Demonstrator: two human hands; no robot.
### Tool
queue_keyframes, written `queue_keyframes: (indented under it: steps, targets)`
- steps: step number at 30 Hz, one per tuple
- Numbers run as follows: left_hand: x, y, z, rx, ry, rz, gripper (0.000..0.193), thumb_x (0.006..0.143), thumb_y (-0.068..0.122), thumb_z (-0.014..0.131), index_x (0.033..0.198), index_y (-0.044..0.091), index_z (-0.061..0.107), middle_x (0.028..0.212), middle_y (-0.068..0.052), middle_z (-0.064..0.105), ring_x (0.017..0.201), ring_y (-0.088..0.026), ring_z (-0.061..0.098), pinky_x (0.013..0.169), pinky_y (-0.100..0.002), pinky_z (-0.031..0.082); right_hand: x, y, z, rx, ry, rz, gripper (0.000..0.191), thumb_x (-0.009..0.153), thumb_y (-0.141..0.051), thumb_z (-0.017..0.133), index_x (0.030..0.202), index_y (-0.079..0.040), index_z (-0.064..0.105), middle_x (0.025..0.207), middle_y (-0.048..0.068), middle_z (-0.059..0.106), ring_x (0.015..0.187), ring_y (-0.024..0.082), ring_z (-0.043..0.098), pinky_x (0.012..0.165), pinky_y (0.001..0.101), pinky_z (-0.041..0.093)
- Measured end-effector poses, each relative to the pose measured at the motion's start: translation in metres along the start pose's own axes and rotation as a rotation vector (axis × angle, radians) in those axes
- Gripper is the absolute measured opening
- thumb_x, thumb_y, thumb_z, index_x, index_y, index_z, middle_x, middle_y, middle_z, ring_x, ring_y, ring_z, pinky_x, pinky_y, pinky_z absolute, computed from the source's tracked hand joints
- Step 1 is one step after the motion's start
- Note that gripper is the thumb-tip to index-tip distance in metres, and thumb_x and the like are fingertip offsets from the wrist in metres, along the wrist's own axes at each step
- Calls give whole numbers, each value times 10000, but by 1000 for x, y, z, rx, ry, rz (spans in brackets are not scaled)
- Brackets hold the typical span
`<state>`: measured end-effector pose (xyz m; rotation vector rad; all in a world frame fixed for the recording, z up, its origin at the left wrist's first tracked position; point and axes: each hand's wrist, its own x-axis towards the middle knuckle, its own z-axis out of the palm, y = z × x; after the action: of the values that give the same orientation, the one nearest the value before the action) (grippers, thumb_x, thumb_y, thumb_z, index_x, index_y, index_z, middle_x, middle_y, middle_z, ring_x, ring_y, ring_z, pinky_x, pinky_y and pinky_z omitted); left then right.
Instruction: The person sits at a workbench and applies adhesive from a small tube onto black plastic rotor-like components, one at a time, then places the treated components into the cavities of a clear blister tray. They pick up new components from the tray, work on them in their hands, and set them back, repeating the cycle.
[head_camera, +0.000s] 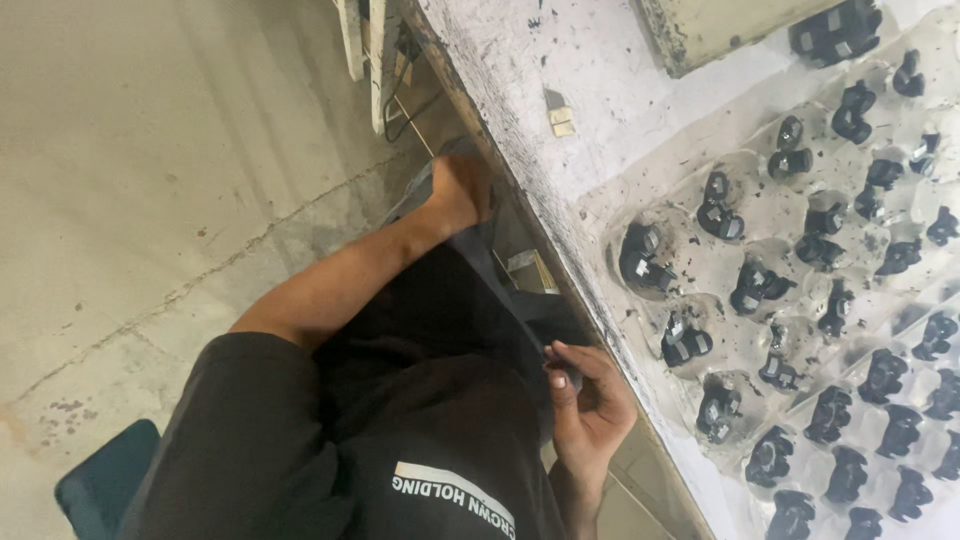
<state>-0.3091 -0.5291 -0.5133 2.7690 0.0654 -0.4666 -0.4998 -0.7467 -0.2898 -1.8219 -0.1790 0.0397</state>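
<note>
My right hand (592, 405) is curled just below the edge of the white worktable (520, 60), its fingertips pinching a small black part (566, 376). My left hand (462, 188) reaches forward along my bare forearm and rests on my dark-trousered knee beside the table's edge; its fingers are hidden. On the table lies a clear plastic blister tray (690, 255) with several black moulded parts (642, 262) sitting in its pockets.
A beige box (720, 30) stands at the table's far side, with a small pale block (562, 120) near it. White frame legs (365, 50) and cables stand on the cracked concrete floor (150, 180). A blue seat corner (100, 485) shows at lower left.
</note>
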Motion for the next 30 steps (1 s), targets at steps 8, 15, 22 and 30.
queue_keyframes:
  steps: [8,15,22,30]
  targets:
    - [5,-16,-22,176,-105,136,329,907,309,599,1121,126,768,1241,-130,712,1149,-317,678,856,-480,578,32,15,-51,-344,176,-441,171,960,57,712,1121,0,704,1064,115,736,904,203,707,865,312,562]
    - [-27,-54,-61,-516,-525,-12,481,896,423,741,1082,-21,737,1066,-347,587,1039,-516,514,683,-482,420,56,42,-40,-738,282,-825,275,873,-1,789,1130,-26,695,999,122,693,865,319,675,798,414,550]
    - [-33,-57,-93,31,-32,6,478,847,515,645,917,62,779,899,-212,725,884,-446,694,721,-569,541,51,59,-40,-751,408,-857,270,859,-1,809,1108,-25,709,955,89,689,820,273,667,736,390,543]
    - [-19,-82,-40,-454,143,-69,312,880,306,661,1077,86,763,1053,-177,753,1002,-353,716,884,-437,549,63,142,65,-349,73,-297,233,902,-181,773,1112,-92,727,991,69,745,860,253,731,781,360,578]
